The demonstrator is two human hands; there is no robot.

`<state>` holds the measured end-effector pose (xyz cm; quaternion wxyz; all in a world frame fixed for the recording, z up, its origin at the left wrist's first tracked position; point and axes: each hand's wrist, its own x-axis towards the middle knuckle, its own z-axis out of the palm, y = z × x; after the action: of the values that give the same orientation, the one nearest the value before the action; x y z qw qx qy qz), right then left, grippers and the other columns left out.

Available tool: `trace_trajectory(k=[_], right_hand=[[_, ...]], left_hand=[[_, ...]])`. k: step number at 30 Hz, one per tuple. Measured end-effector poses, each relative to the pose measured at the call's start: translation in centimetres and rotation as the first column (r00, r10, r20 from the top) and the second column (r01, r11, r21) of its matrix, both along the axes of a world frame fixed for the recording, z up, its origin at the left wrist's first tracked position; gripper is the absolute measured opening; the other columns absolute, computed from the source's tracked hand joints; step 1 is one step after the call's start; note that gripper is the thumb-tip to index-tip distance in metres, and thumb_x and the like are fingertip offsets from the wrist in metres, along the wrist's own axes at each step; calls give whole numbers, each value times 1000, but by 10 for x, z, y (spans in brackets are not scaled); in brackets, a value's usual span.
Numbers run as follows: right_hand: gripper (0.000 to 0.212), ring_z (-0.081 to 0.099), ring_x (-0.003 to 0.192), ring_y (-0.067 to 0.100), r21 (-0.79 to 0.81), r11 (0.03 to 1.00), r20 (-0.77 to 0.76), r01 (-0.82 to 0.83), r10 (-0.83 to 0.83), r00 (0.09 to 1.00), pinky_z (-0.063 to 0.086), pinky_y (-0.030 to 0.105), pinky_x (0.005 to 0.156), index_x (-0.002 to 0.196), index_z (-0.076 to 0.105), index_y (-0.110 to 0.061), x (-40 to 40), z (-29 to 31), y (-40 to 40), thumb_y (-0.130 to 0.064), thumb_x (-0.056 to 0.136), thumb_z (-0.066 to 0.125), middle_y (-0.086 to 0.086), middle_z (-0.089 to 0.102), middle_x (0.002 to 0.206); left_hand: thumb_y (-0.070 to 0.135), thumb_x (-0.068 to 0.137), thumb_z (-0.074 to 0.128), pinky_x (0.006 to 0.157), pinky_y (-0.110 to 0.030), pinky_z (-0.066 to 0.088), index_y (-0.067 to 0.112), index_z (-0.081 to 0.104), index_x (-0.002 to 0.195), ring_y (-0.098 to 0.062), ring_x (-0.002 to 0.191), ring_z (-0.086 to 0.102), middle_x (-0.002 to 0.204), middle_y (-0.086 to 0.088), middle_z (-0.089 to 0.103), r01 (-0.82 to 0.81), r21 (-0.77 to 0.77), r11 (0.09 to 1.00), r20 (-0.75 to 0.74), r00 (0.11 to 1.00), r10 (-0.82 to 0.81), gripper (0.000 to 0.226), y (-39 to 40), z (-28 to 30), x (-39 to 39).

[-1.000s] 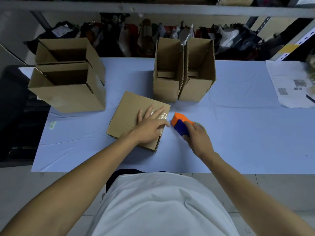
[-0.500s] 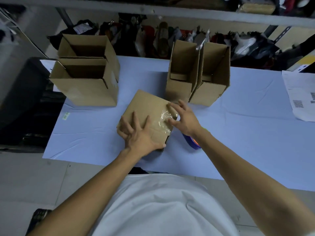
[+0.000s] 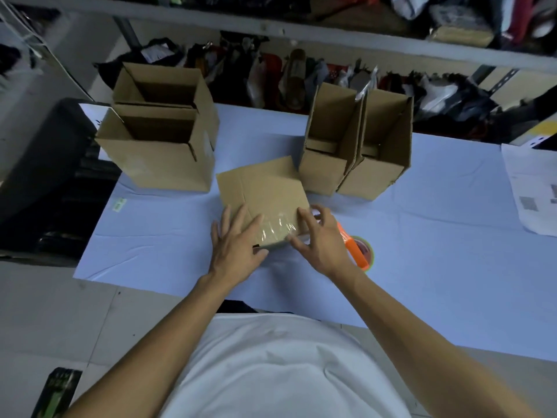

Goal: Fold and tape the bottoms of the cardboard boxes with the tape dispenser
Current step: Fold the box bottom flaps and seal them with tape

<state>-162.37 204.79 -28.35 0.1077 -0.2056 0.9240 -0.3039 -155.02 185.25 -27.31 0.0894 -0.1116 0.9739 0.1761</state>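
Box in work: where both hands meet, the cardboard box (image 3: 262,191) lies bottom-up on the table (image 3: 437,236), between the two hands; clear tape (image 3: 275,232) covers its near corner.
Left hand (image 3: 236,242): fingers straight and spread, flat on the box's near-left part, thumb at the near edge; nothing gripped.
Right hand (image 3: 321,241): fingers spread and slightly bent, tips touching the box's near-right edge beside the tape; whether it pinches the edge cannot be told.
Tape dispenser (image 3: 357,251): orange, on the table just right of the right hand, partly hidden behind its wrist; not held.
Beyond right hand: two open boxes (image 3: 355,164), side by side, touching.
Beyond left hand: two open boxes (image 3: 159,152), one behind the other.
Far right: printed papers (image 3: 530,191) at the table edge.
Behind table: cluttered shelf (image 3: 301,34).
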Motion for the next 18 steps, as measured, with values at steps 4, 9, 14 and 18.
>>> trace_trajectory(k=[4,9,14,18], right_hand=[[57,49,122,36,-49,999,49,-16,18,999,48,39,89,127,52,-5,-2,4,-10,-32,83,77,15,31,153],[56,49,123,40,39,992,14,-124,123,992,46,38,98,135,52,-11,-8,4,-11,-29,87,74,19,25,157],[68,11,151,33,372,868,-194,-328,418,887,18,46,121,155,27,-21,-8,-1,-8,-28,95,60,2,17,164],[79,5,153,26,437,837,-174,-330,439,882,3,40,122,157,10,-13,4,-7,-7,-33,95,54,3,7,165]], left_hand=[[36,82,75,113,-50,30,29,47,144,-27,149,6,162,-1,20,6,150,989,-80,997,6,69,1,-5,-5],[25,80,78,115,-52,26,27,49,142,-26,149,15,159,1,28,7,103,995,-57,998,-1,69,1,-5,-7],[24,91,63,115,-60,6,21,36,150,-19,148,22,160,1,28,118,-227,967,-92,986,-142,65,24,-11,-5],[20,91,59,114,-55,25,11,43,146,-20,142,36,154,-4,40,164,-366,916,-111,970,-218,58,22,-13,5]])
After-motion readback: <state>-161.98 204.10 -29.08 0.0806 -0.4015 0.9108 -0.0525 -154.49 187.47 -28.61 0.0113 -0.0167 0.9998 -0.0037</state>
